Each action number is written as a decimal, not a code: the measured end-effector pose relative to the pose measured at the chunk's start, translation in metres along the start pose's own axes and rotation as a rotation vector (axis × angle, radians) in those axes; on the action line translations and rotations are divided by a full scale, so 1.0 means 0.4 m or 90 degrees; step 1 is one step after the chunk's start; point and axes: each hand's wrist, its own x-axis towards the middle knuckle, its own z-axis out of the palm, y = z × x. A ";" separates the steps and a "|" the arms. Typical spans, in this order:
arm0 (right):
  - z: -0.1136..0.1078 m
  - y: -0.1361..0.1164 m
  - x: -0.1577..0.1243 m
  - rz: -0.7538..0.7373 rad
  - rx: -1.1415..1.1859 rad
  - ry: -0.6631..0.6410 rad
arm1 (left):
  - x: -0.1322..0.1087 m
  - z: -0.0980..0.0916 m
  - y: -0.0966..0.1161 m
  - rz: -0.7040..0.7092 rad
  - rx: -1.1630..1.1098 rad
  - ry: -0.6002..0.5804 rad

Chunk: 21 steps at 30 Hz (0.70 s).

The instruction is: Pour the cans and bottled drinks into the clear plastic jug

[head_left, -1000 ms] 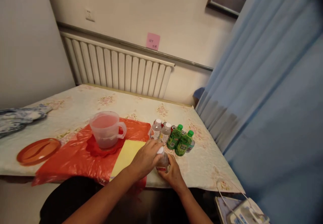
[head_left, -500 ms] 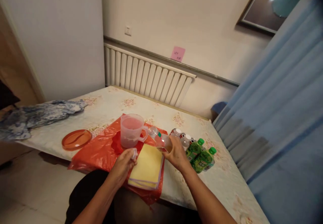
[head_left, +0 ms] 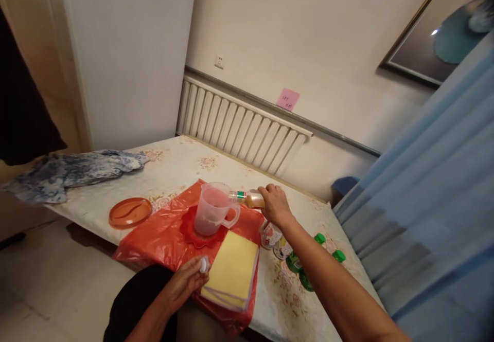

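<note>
My right hand (head_left: 275,205) grips a clear bottle (head_left: 250,199) with a green label, tipped onto its side. Its uncapped mouth points left at the rim of a translucent plastic measuring jug (head_left: 212,211); some yellowish liquid shows inside the bottle. The jug stands upright on a red scalloped dish (head_left: 188,229). Low and left of a yellow pad (head_left: 231,267), my left hand (head_left: 190,277) is closed with a white bottle cap (head_left: 203,265) between its fingers. Beneath the dish and pad lies a red plastic bag (head_left: 154,241).
Right of the pad stand printed containers (head_left: 270,235) and green bottles (head_left: 295,262) with green caps, partly behind my right arm. An orange round lid (head_left: 130,212) and a crumpled blue-white cloth (head_left: 88,172) lie to the left. A blue curtain (head_left: 436,193) hangs at right.
My right hand has raised the bottle and tilted it level, bringing its mouth to the jug's rim. The left hand keeps the cap. The view has shifted slightly.
</note>
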 end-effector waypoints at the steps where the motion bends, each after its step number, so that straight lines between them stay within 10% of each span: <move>1: -0.002 -0.001 0.011 -0.007 -0.014 -0.003 | 0.003 0.000 -0.002 0.002 0.000 0.005; 21: -0.122 -0.063 0.143 -0.230 -0.164 0.046 | 0.001 0.003 -0.008 0.027 0.028 -0.004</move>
